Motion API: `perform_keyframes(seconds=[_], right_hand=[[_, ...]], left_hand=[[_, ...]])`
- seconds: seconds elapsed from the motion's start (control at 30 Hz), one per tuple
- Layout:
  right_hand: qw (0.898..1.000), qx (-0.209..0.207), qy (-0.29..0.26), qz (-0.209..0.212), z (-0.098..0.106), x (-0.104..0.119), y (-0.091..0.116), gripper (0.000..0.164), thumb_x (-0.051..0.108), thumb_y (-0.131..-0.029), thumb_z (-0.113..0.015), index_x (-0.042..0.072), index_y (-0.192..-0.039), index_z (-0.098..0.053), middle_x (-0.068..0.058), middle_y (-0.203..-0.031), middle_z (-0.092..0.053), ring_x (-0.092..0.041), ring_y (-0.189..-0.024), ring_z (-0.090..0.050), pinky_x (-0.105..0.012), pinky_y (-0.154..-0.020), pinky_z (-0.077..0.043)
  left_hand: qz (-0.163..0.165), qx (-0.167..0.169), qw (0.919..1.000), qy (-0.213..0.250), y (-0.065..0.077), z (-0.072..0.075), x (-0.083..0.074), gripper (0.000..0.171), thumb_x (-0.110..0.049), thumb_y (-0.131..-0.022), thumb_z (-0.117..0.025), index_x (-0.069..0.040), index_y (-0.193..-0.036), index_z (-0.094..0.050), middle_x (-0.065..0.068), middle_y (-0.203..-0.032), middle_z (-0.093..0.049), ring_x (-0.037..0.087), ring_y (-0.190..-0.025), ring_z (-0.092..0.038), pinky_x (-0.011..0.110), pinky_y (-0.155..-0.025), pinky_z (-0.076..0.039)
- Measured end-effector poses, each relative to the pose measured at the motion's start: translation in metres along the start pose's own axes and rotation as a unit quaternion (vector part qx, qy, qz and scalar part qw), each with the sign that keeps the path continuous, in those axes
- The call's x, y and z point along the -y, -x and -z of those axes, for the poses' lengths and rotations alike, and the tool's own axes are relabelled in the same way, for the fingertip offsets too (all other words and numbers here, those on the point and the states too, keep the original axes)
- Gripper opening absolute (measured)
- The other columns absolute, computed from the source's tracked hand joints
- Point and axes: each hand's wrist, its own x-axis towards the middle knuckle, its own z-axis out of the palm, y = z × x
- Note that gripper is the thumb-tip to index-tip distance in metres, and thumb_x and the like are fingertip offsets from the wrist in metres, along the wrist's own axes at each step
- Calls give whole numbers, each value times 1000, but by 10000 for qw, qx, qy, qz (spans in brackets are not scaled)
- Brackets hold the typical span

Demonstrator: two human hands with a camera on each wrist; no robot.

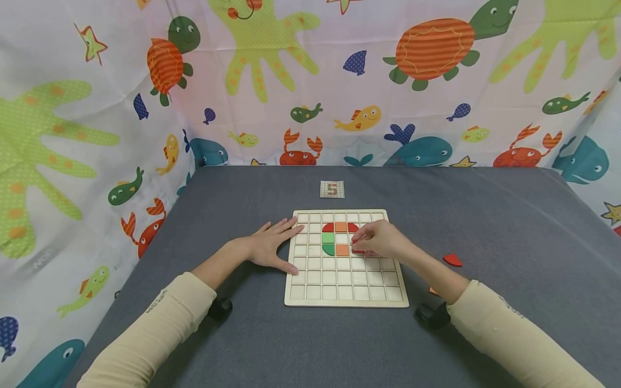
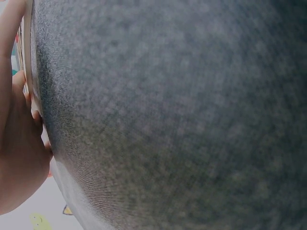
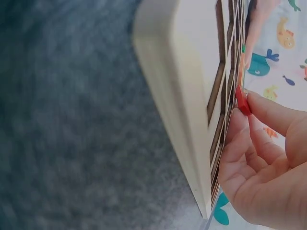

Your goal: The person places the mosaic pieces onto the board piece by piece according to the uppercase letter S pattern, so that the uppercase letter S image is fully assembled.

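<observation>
A square wooden grid board (image 1: 344, 293) lies on the table. My right hand (image 1: 380, 240) is over its right half, thumb and fingers pinching a small red tile (image 3: 243, 101) at the grid. Beside that tile sit a dark orange square (image 1: 342, 250) and a green rounded tile (image 1: 329, 249). Above them are a light green square (image 1: 328, 237), a red rounded tile (image 1: 327, 227), an orange square (image 1: 341, 226) and another red tile (image 1: 353, 227). My left hand (image 1: 269, 245) rests with spread fingers on the board's left edge.
Behind the board lies a small card (image 1: 332, 189) with a gridded coloured figure. To the right are a loose red tile (image 1: 453, 260) and an orange piece (image 1: 433, 291), partly hidden by the right forearm. A patterned cloth (image 1: 271, 118) hangs behind the grey table (image 1: 509, 226).
</observation>
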Motion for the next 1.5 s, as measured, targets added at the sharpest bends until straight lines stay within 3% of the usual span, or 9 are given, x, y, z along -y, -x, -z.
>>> perform_keyframes(seconds=[0.67, 0.9, 1.23, 1.5], right_hand=[[9979, -112, 559, 317, -3, 3, 1, 7, 13, -84, -74, 8, -89, -73, -2, -74, -66, -17, -68, -50, -29, -58, -40], [9977, -141, 541, 386, -3, 4, 2, 8, 12, -83, -76, 7, -89, -73, -2, -70, -64, -16, -65, -50, -28, -57, -40], [9986, -111, 446, 269, -4, 2, 2, 12, 9, -83, -75, 6, -94, -74, 0, -82, -69, -16, -71, -52, -28, -58, -42], [9988, -125, 388, 287, -4, 1, 2, 11, 8, -84, -73, 5, -95, -74, 0, -79, -68, -15, -67, -51, -28, -56, -40]], left_hand=[[15, -27, 10000, 63, 0, 1, -2, 110, -70, -75, -64, -22, -155, -6, 2, -159, 5, 24, -144, 5, 53, -111, 2], [30, -12, 10000, 34, 0, 1, -1, 110, -70, -75, -64, -23, -155, -6, 2, -159, 5, 24, -144, 5, 53, -111, 1], [67, 13, 10000, -5, -1, 0, -1, 110, -71, -75, -63, -23, -155, -5, 1, -159, 6, 23, -144, 5, 53, -111, 2], [32, -10, 10000, 38, -1, 0, -1, 112, -74, -73, -62, -22, -155, -6, 2, -159, 5, 24, -144, 4, 53, -111, 1]])
